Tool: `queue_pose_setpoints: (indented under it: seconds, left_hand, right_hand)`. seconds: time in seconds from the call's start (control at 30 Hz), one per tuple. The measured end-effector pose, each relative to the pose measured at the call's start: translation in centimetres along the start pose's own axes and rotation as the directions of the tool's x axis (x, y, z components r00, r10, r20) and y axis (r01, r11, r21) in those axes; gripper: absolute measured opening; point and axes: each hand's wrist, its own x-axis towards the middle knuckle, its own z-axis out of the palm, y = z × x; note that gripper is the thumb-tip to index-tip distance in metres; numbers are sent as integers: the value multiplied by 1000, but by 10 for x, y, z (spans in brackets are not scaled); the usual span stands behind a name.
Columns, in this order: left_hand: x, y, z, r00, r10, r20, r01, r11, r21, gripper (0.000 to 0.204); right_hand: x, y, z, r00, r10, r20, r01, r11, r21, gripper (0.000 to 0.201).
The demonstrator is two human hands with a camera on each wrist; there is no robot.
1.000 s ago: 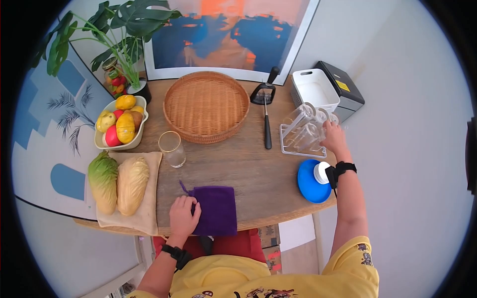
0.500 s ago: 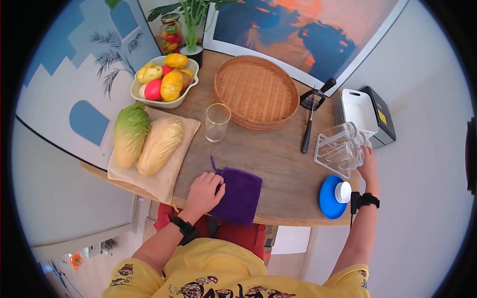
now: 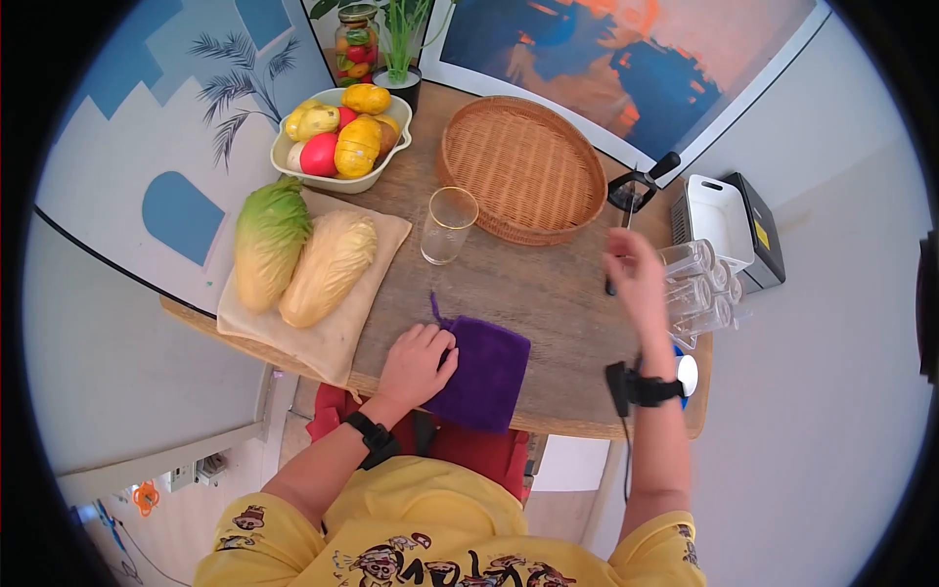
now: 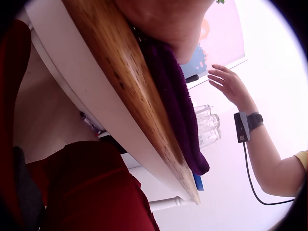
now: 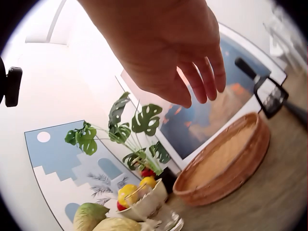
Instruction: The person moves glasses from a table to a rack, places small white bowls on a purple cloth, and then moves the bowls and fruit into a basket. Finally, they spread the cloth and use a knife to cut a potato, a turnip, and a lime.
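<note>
The left hand (image 3: 418, 364) rests on the left side of a purple bag (image 3: 486, 377). Its fingers are loose and a little bent, and they touch the soft cloth. The bag lies flat near the front edge of the wooden table (image 3: 567, 377), and a purple string (image 3: 436, 307) sticks out from its top corner.

The right hand (image 3: 638, 282) is up in the air over the right side of the table. It is open, with the fingers softly bent and a bit apart, and it holds nothing. Just beside it, on its right, are some clear glasses (image 3: 696, 293) lying on their sides. Behind the hand is a tool with a black handle (image 3: 669, 164). A round woven basket (image 3: 523, 161) sits near, on the left.

A glass with a gold rim (image 3: 448, 235) stands between the basket and the purple bag.
</note>
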Motion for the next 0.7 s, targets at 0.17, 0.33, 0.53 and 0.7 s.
queue_pose_setpoints:
  seconds: [0.17,0.33,0.53,0.7]
  left_hand:
    - [0,0,-2,1000,5,-5,-5,1000,-1,12]
    - [1,0,-2,1000,18,-1,-18,1000,-21,12]
    - [2,-1,2,998,60,13,-60,998,-9,11]
    - [3,3,-1,999,25,42,-25,1000,7,11]
  right_hand:
    - [11,-30,110,878,38,477,-248,888,386,75]
    - [24,-27,213,896,-66,440,-236,767,597,94]
    - [29,-45,241,953,78,294,-258,720,644,81]
    - [15,-56,213,960,56,276,-218,768,603,77]
